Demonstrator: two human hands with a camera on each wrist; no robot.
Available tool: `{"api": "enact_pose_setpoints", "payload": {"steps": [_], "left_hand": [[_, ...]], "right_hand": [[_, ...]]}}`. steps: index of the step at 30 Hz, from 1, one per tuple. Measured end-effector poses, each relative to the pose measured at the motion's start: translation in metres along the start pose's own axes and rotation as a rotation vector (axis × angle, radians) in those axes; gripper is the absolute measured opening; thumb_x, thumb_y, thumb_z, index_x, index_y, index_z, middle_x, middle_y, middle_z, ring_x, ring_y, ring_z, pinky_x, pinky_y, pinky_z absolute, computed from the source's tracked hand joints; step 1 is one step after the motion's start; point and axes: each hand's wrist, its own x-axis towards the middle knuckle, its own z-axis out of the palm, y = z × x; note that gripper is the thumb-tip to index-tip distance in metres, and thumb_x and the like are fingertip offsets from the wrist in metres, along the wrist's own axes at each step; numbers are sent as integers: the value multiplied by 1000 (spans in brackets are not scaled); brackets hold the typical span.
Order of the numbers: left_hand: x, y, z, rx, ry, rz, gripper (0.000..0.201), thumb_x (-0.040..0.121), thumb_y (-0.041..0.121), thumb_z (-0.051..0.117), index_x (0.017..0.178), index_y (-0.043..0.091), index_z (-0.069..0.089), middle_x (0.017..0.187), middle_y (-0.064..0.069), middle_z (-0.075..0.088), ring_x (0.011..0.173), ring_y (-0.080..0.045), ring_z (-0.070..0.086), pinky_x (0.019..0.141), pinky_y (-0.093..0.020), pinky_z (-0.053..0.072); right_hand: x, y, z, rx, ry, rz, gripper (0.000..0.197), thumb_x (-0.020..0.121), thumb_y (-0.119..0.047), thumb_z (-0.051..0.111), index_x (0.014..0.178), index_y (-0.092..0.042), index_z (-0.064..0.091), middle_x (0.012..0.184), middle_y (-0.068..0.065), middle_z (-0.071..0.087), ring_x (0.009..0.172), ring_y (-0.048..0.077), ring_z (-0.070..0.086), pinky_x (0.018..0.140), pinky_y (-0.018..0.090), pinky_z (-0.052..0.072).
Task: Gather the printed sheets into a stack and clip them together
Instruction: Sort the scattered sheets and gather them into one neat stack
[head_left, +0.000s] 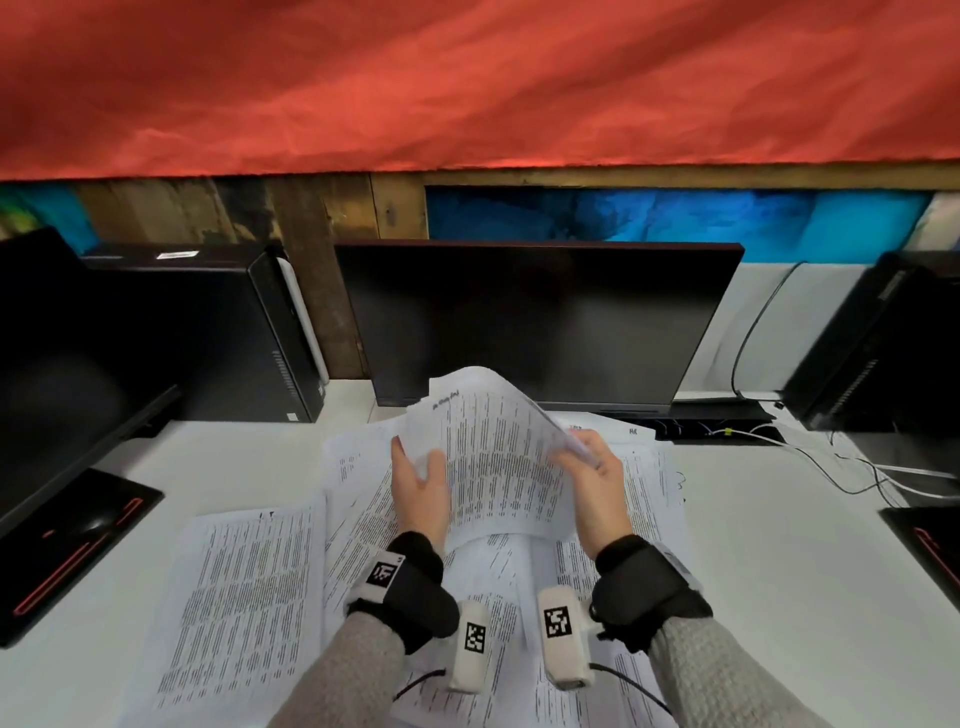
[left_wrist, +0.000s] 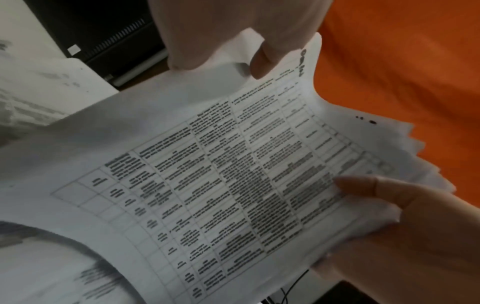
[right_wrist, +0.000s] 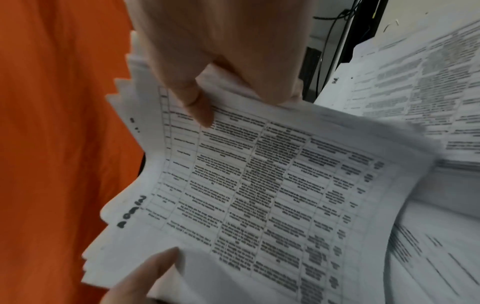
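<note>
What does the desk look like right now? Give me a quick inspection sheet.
Surface: white desk, mostly covered in front by paper.
Job's things: held bundle of sheets raised off the desk; loose sheets spread flat beneath; no clip seen.
Clutter: nothing seen.
Grippers: left hand and right hand each grip a side of the bundle.
Cables: black and white cables trailing at far right.
Surroundings: dark monitor ahead, computer tower at left, red cloth above.

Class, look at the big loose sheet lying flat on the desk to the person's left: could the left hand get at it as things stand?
Probably not at once: the left hand is gripping the held bundle. The sheet itself lies uncovered beside that forearm, so the way looks free once it lets go.
</note>
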Motion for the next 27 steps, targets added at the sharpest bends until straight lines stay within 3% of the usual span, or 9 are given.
{"api": "enact_pose_setpoints", "payload": {"steps": [2,4,7,11,14,17,20,23,27], "left_hand": [[4,-5,-4,40,-12,27,43,93,9,50,129,29,37,119,7,52,109,-18,56,84,-27,46],[2,-11,-5,106,-63,28,39,92,9,53,119,32,38,117,8,53,101,-15,59,76,-23,47],[1,-19,-4,199,-58,-27,47,94,13,55,137,14,37,123,1,53,110,-13,53,92,-24,39],[17,-18,-11,218,-68,-40,32,95,18,52,127,22,51,120,-3,61,114,-25,59,98,-40,48],[26,5,-10,437,-167,161,37,97,18,50,134,14,48,128,0,58,116,-18,56,103,-39,44],[27,30,-1,738,-221,456,23,97,18,50,119,16,56,114,7,58,104,-11,52,99,-27,40],[21,50,12,981,-361,665,12,97,25,48,106,27,55,103,8,59,98,-18,53,96,-35,43],[16,56,22,1121,-391,781,15,99,24,44,110,26,54,107,9,58,103,-17,49,102,-31,27],[20,41,18,1066,-79,870,24,88,29,58,111,28,53,114,7,52,119,-18,45,113,-43,7]], "right_hand": [[3,-1,-4,-1,26,-4,22,80,5,59,92,-11,53,91,2,58,83,17,57,73,30,46],[2,2,-3,-25,11,18,21,85,3,58,96,-12,49,92,3,57,84,20,58,73,31,49],[-1,7,2,-77,-29,47,14,91,-4,56,95,-17,55,95,2,61,89,21,61,80,32,50],[8,-2,-13,-241,131,-24,44,81,-4,68,116,-21,48,123,8,48,116,26,49,101,41,43],[16,-32,-31,-700,240,-314,78,72,-18,79,139,-24,39,141,3,35,125,22,35,108,42,29],[24,-64,-33,-982,23,-319,77,74,-23,76,140,-30,37,137,-11,46,124,14,37,113,51,16],[33,-70,-35,-813,-203,-135,46,74,-14,78,115,-25,60,109,-5,67,107,16,59,105,46,38],[32,-62,-38,-508,-230,-39,13,76,-2,74,76,-12,67,78,4,68,76,18,63,80,35,50],[26,-43,-52,-244,-121,72,19,81,3,67,100,0,69,95,10,73,88,25,69,86,36,52]]}}
